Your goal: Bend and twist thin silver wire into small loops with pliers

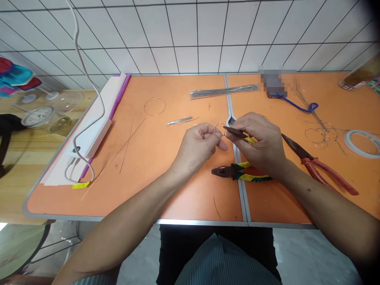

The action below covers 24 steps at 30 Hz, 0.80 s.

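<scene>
My left hand [197, 148] pinches a thin wire ring [220, 128] between thumb and fingers. My right hand [258, 140] grips small dark-jawed pliers [234, 132] with a yellow handle, their tips at the same wire. Below my hands, combination pliers [228, 171] with yellow and black grips lie on the orange folding table [196, 202]. Long-nose pliers [317, 163] with red handles lie to the right. A loose wire ring [154, 107], a bundle of straight steel wires [222, 92] and a smaller bundle [179, 121] lie further forward.
Bent wire loops [319, 136] and a tape roll [360, 143] lie at right. A blurred object [274, 84] with a blue cord [297, 103] and a glass jar [360, 73] stand at the back. A white power strip [89, 134] lies at left beside the tiled wall.
</scene>
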Available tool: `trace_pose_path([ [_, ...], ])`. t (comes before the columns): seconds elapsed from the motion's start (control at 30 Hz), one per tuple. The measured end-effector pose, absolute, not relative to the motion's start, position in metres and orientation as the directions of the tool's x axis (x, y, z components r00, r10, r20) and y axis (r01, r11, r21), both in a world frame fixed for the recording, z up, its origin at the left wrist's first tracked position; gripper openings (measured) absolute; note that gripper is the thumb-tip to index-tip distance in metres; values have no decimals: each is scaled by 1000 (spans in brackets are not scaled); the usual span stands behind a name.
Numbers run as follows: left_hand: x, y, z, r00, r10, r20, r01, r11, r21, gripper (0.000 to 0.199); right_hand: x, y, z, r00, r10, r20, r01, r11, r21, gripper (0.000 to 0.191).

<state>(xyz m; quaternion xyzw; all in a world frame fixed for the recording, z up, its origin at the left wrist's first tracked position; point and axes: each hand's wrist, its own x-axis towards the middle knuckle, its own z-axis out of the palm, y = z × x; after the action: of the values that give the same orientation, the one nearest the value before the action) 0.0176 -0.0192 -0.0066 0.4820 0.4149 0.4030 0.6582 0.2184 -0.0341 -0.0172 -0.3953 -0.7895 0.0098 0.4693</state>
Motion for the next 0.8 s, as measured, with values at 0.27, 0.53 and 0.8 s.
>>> trace_pose_path([
  [0.27, 19, -21, -4, 339, 919, -199, -172, 268, 948, 8, 219, -36, -21, -281, 571, 772, 661, 698, -275, 16],
  [0.53, 20, -21, -3, 336, 916, -219, -183, 291, 939, 20, 224, -36, -24, -365, 468, 805, 695, 712, -99, 15],
  [0.8, 19, -25, 0, 323, 934, -150, -194, 221, 956, 18, 221, -39, -22, -441, 325, 837, 739, 661, 133, 9],
])
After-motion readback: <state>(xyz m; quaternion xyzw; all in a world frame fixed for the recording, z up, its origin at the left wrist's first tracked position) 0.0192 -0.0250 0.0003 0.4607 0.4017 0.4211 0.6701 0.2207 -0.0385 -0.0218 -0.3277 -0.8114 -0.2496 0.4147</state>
